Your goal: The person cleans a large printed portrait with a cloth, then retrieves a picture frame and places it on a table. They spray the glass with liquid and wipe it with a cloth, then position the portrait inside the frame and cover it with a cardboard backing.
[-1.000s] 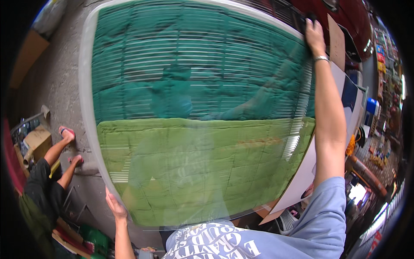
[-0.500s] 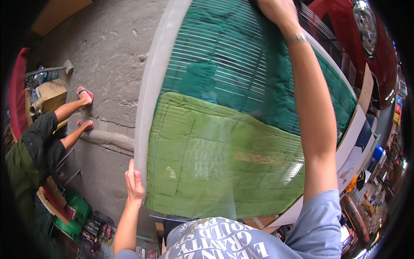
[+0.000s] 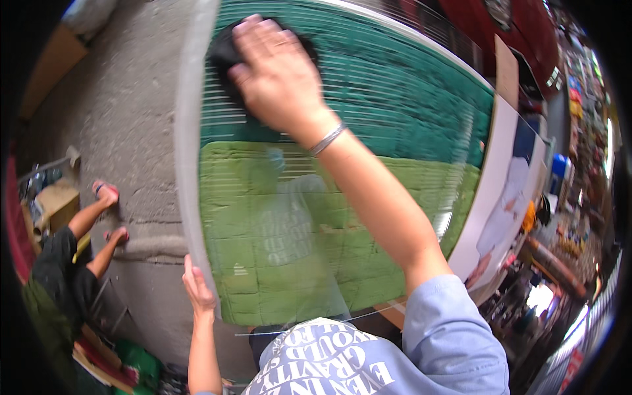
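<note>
A clear glass pane [image 3: 368, 263] lies over two quilted pads, one dark green [image 3: 395, 92] and one light green [image 3: 237, 197]. Reflections of stripes and of my shirt show in the glass. My right hand [image 3: 280, 76] is at the far left part of the pane, closed over a bunched black cloth [image 3: 227, 56] and pressing it down, with the fingers spread across it. My left hand [image 3: 199, 289] is at the near left edge, beside a whitish border strip [image 3: 186, 131]. Its fingers point away from me, stretched out, and hold nothing.
Left, a person in dark shorts [image 3: 56, 257] sits on the grey concrete floor side, near a cardboard box [image 3: 58, 201]. A green plastic container [image 3: 138, 365] stands nearer. Right are a white board [image 3: 490, 191], a red vehicle [image 3: 500, 33] and cluttered goods.
My right hand has swept left across the glass with the black cloth, from the far right to the far left. My left hand stays by the edge. The view has shifted somewhat.
</note>
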Demonstrator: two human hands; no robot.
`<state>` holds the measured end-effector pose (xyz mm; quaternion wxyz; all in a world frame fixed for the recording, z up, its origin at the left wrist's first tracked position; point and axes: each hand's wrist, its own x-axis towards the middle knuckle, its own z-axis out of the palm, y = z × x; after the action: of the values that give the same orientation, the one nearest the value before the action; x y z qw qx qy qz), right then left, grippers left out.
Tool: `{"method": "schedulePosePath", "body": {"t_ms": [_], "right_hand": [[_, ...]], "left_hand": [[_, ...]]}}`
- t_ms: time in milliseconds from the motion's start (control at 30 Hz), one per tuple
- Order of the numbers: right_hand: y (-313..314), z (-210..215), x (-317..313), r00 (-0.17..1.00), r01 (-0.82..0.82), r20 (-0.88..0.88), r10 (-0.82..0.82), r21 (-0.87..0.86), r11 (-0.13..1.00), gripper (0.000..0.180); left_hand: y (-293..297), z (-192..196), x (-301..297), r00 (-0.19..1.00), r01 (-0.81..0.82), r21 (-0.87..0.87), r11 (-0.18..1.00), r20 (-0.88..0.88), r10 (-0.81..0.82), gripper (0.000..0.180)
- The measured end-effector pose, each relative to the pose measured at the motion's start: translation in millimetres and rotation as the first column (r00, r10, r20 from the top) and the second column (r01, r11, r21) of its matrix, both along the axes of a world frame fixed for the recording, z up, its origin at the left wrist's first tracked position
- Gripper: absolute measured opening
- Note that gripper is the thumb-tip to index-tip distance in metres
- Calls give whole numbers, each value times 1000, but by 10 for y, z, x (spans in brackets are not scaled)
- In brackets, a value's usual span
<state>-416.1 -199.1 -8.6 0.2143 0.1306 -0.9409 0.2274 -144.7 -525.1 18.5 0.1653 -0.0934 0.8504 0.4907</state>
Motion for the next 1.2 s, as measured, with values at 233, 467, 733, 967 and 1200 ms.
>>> {"method": "schedulePosePath", "body": {"t_ms": [233,467,733,967,1200], "right_hand": [[3474,-130,750,803,563,35,-595,281,777,62],[3390,4,775,394,843,123,-911,347,411,59],[-535,-4,135,994,102,-23,-103,-47,994,48],[710,198,589,916,-397,30,401,-87,914,43],[3547,1,1779,616,745,95,-782,253,618,64]], "left_hand": [[-25,19,9,997,-4,20,1000,81,2,74],[9,1,13,1000,-27,14,1000,3,27,68],[-66,37,26,997,33,-31,999,74,-31,67],[-111,-78,68,999,12,34,999,46,-14,64],[-95,-67,68,998,0,76,997,65,-5,64]]}}
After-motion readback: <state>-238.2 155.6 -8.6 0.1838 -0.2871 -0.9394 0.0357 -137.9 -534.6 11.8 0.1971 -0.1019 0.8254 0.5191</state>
